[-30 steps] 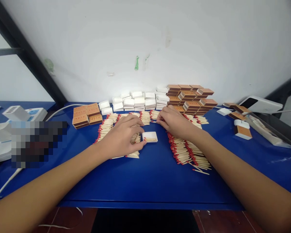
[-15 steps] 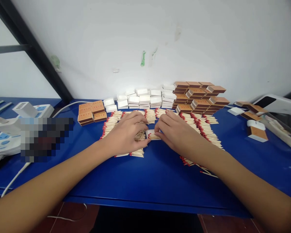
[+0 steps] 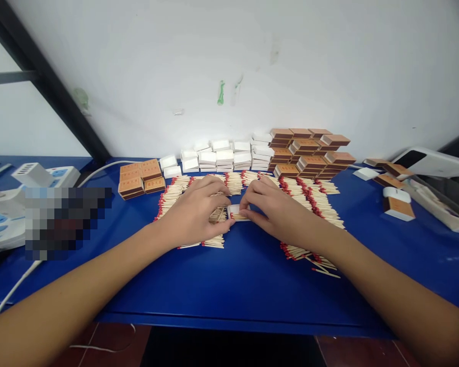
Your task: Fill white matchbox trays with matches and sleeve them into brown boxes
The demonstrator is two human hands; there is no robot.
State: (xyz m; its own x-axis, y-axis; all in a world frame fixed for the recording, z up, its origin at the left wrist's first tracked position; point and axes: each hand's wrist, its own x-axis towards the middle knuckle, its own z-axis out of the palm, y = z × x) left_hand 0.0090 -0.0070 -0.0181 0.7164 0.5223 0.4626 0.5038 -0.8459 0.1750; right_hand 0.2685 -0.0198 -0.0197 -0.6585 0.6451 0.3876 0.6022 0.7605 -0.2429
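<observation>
- Head view: right hand [image 3: 277,210] pinches the little white tray [image 3: 237,213], which sits right between both hands.
- left hand [image 3: 193,214] curls over loose matches [image 3: 213,243], fingertips at the tray's edge; can't tell if it's gripping.
- brown matchboxes [image 3: 309,153] stacked beyond the right hand.

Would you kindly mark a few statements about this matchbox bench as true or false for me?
1. The left hand and the right hand both touch a small white tray. True.
2. The table is red. False: it is blue.
3. The stacked brown sleeves stand to the right of the stacked white trays. True.
4. The loose matches have green heads. False: the heads are red.
</observation>
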